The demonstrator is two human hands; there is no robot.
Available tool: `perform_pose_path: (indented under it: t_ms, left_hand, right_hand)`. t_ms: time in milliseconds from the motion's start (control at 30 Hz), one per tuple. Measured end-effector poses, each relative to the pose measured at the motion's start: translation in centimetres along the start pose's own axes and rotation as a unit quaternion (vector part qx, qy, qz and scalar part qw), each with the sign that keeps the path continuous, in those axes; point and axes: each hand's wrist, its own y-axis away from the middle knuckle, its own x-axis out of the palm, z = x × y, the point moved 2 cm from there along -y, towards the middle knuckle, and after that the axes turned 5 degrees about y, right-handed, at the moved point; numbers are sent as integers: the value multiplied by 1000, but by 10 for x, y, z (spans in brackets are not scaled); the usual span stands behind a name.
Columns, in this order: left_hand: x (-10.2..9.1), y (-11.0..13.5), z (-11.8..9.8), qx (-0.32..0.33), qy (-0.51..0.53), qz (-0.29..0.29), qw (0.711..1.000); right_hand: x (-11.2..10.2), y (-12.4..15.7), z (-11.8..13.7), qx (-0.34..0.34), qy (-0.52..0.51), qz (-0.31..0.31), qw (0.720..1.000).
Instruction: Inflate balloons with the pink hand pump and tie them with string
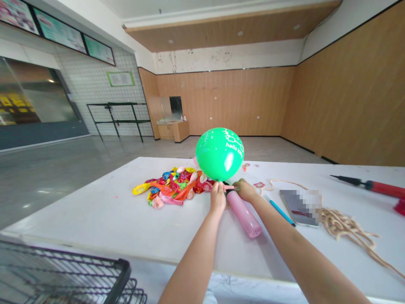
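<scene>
An inflated green balloon (219,153) with white print stands up from the nozzle end of a pink hand pump (243,213) that lies on the white table (104,215). My left hand (218,196) is closed around the balloon's neck at the nozzle. My right hand (244,189) is closed too, pinching the neck from the other side, just above the pump's black tip. Both forearms reach in from the bottom edge.
A heap of flat coloured balloons (172,186) lies left of my hands. To the right are a blue pen (279,210), a phone (300,207), a tangle of beige string (344,226) and a red and black pump (371,185). A black wire basket (63,274) sits at bottom left.
</scene>
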Motion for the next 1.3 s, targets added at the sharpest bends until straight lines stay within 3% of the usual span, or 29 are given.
perform_pose_path:
  t_ms: [133, 267, 567, 667, 800, 933, 1067, 1167, 1233, 1300]
  left_hand:
    - [2, 1, 1, 3, -10, 28, 1000]
    - [2, 0, 2, -13, -21, 21, 999]
    - [5, 1, -5, -4, -17, 17, 1000]
    - [4, 0, -4, -7, -22, 11, 1000]
    - [1, -1, -2, -4, -30, -4, 1000]
    - [-1, -1, -2, -2, -39, -15, 999]
    - [-1, -1, -2, -10, -27, -20, 999]
    - [0, 0, -2, -7, -31, -26, 999]
    - [0, 0, -2, -11, -28, -27, 999]
    - [0, 0, -3, -16, -26, -23, 999]
  right_hand:
    - [-1, -6, 6, 9, -48, -21, 999]
    - [-14, -12, 4, 31, -143, -37, 989]
    - [-67, 5, 7, 54, -388, -43, 919]
    - [-86, 12, 10, 27, -447, -69, 891]
    - [-108, 18, 12, -58, -551, -135, 821]
    - [-126, 24, 20, -114, -571, -166, 796]
    - [-140, 29, 29, -137, -545, -202, 802]
    - [-134, 29, 26, -112, -519, -195, 825]
    - [-120, 28, 19, -75, -489, -169, 853]
    - [-101, 28, 10, -18, -401, -139, 905]
